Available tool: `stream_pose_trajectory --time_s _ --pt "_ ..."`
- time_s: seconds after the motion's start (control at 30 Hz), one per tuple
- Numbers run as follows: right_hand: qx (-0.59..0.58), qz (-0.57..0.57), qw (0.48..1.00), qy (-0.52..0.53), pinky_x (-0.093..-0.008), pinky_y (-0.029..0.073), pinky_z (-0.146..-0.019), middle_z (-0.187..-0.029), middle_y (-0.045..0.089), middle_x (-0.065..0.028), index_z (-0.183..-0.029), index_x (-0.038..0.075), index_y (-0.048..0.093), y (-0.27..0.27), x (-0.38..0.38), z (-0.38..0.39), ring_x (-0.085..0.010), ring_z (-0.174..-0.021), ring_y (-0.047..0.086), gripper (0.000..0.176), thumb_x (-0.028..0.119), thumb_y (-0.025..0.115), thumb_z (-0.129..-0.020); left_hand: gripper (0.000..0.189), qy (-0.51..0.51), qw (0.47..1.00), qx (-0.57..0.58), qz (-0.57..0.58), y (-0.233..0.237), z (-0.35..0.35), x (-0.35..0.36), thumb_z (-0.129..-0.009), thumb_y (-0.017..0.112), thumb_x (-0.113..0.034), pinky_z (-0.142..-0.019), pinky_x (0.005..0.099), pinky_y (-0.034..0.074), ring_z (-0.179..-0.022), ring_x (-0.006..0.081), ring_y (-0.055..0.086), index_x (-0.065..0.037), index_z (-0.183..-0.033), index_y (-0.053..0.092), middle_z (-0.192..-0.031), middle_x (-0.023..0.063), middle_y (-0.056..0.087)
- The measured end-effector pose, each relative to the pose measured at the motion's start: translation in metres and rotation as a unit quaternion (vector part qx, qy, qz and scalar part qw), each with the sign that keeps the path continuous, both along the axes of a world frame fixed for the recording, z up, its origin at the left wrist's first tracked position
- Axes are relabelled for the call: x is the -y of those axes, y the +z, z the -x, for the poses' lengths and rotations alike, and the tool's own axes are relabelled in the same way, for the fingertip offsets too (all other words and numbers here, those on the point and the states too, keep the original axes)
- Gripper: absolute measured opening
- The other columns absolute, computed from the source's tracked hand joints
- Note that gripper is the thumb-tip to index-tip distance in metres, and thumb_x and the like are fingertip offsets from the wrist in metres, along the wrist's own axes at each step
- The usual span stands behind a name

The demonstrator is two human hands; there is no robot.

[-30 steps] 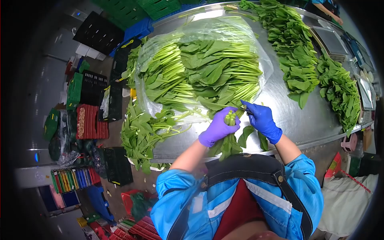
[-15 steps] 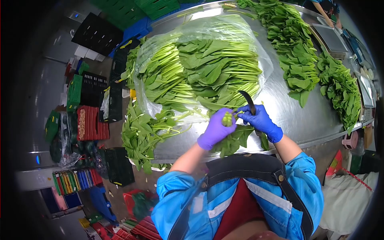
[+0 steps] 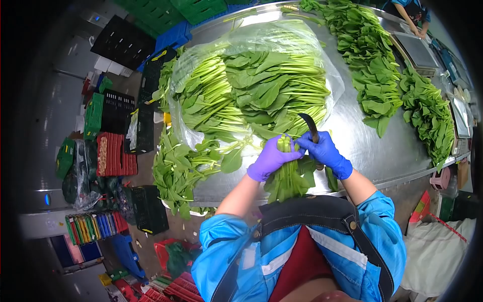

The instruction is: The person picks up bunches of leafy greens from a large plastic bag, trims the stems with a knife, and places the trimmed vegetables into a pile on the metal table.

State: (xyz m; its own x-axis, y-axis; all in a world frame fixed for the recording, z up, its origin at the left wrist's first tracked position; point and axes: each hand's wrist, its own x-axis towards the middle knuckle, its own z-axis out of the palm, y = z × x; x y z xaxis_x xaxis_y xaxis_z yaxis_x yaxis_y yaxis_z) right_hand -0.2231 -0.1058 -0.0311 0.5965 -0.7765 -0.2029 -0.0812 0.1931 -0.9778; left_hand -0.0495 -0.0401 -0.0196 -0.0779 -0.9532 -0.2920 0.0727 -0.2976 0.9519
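Observation:
My left hand [image 3: 270, 159], in a purple glove, grips a bunch of leafy greens [image 3: 288, 176] by the stems, cut ends pointing up and away, leaves hanging toward my apron. My right hand [image 3: 324, 152], in a blue glove, holds a small curved dark knife [image 3: 310, 126], its blade rising just right of the stem ends. Both hands are over the near edge of the steel table [image 3: 372, 151]. Right behind them lies a large clear plastic bag of greens [image 3: 256, 85].
Loose greens [image 3: 178, 166] are piled at the table's left edge, hanging over it. Trimmed greens lie in rows at the back [image 3: 370, 65] and right [image 3: 427, 113]. Scales [image 3: 417, 50] stand at the far right. Another person's arm [image 3: 415, 15] shows top right. Crates [image 3: 118, 116] cover the floor at left.
The knife blade has come up into view in my right hand beside the stems. My left hand has tilted the bunch more upright, so more stem shows above the fist.

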Motion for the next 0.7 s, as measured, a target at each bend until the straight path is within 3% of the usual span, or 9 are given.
stream_pose_trajectory --time_s 0.13,0.2,0.23,0.27,0.3,0.47,0.53,0.6,0.7 --pt "0.021 -0.011 0.992 -0.122 -0.019 0.036 -0.042 -0.065 0.063 -0.0022 -0.091 0.004 0.068 -0.013 0.037 -0.001 -0.0045 -0.044 0.045 0.027 0.03 0.062 -0.087 0.021 -0.041 0.999 -0.017 -0.021 0.0 -0.014 -0.001 -0.073 0.072 -0.004 -0.073 0.0281 0.051 -0.078 0.0158 0.064 -0.002 -0.086 0.055 -0.082 0.0085 0.066" --pt "-0.027 0.029 0.981 -0.192 -0.0236 0.045 -0.051 -0.076 0.066 -0.0062 -0.099 0.003 0.066 -0.028 0.06 -0.002 -0.0102 -0.054 0.055 0.032 0.031 0.065 -0.083 0.019 -0.011 0.993 -0.117 -0.02 0.002 -0.019 -0.002 -0.074 0.069 -0.003 -0.075 0.031 0.052 -0.079 0.0196 0.065 0.0 -0.088 0.056 -0.084 0.0115 0.066" --pt "-0.101 0.262 0.911 -0.301 -0.0264 0.047 -0.059 -0.084 0.067 -0.0085 -0.104 0.003 0.064 -0.055 0.093 0.0 -0.0138 -0.062 0.059 0.037 0.03 0.068 -0.08 0.02 0.029 0.99 -0.138 -0.019 0.005 -0.022 -0.002 -0.074 0.065 -0.002 -0.077 0.0339 0.053 -0.08 0.0234 0.066 0.002 -0.092 0.057 -0.086 0.0144 0.066" --pt "-0.168 0.475 0.772 -0.388 -0.0292 0.049 -0.067 -0.091 0.067 -0.0107 -0.109 0.003 0.063 -0.083 0.123 0.004 -0.0175 -0.071 0.062 0.043 0.029 0.071 -0.077 0.02 0.03 0.99 -0.137 -0.017 0.002 -0.025 -0.001 -0.074 0.065 -0.002 -0.077 0.0339 0.053 -0.08 0.0234 0.066 0.002 -0.092 0.057 -0.086 0.0144 0.066" --pt "-0.166 0.476 0.771 -0.389 -0.0292 0.049 -0.067 -0.091 0.067 -0.0107 -0.109 0.003 0.063 -0.094 0.134 0.009 -0.0175 -0.071 0.062 0.043 0.029 0.071 -0.077 0.021 0.034 0.988 -0.149 -0.013 -0.002 -0.028 0.0 -0.074 0.065 -0.002 -0.077 0.0342 0.053 -0.08 0.024 0.066 0.002 -0.093 0.057 -0.086 0.0147 0.066" --pt "-0.197 0.275 0.917 -0.212 -0.0311 0.047 -0.079 -0.092 0.066 -0.0098 -0.112 0.002 0.061 -0.073 0.131 0.029 -0.0207 -0.084 0.063 0.048 0.027 0.074 -0.073 0.025 0.052 0.99 -0.127 0.034 0.01 -0.036 -0.001 -0.073 0.065 -0.003 -0.072 0.0309 0.051 -0.077 0.0205 0.064 0.002 -0.097 0.058 -0.083 0.011 0.065" --pt "-0.156 0.272 0.931 -0.187 -0.0284 0.049 -0.068 -0.086 0.065 -0.0073 -0.106 0.003 0.064 -0.047 0.11 0.036 -0.0166 -0.074 0.061 0.038 0.021 0.071 -0.073 0.025 0.052 0.994 -0.09 0.026 0.021 -0.037 -0.002 -0.073 0.068 -0.005 -0.071 0.0278 0.049 -0.075 0.0163 0.062 0.0 -0.097 0.059 -0.081 0.008 0.064" --pt "-0.111 0.016 0.991 -0.076 -0.0242 0.044 -0.053 -0.081 0.064 -0.0048 -0.102 0.003 0.066 -0.022 0.088 0.043 -0.0102 -0.062 0.057 0.031 0.014 0.068 -0.073 0.025 0.051 0.997 0.039 0.035 0.018 -0.037 -0.003 -0.074 0.071 -0.007 -0.074 0.0265 0.048 -0.074 0.0134 0.06 -0.002 -0.095 0.059 -0.081 0.0058 0.064" --pt "-0.063 -0.004 0.994 -0.091 -0.0188 0.037 -0.045 -0.08 0.064 -0.0009 -0.103 0.004 0.065 -0.015 0.063 0.038 -0.0041 -0.051 0.045 0.029 0.016 0.066 -0.077 0.023 0.034 0.994 0.08 0.062 0.021 -0.025 -0.001 -0.075 0.071 -0.006 -0.076 0.0263 0.047 -0.078 0.0113 0.059 -0.004 -0.094 0.058 -0.086 0.0035 0.063"
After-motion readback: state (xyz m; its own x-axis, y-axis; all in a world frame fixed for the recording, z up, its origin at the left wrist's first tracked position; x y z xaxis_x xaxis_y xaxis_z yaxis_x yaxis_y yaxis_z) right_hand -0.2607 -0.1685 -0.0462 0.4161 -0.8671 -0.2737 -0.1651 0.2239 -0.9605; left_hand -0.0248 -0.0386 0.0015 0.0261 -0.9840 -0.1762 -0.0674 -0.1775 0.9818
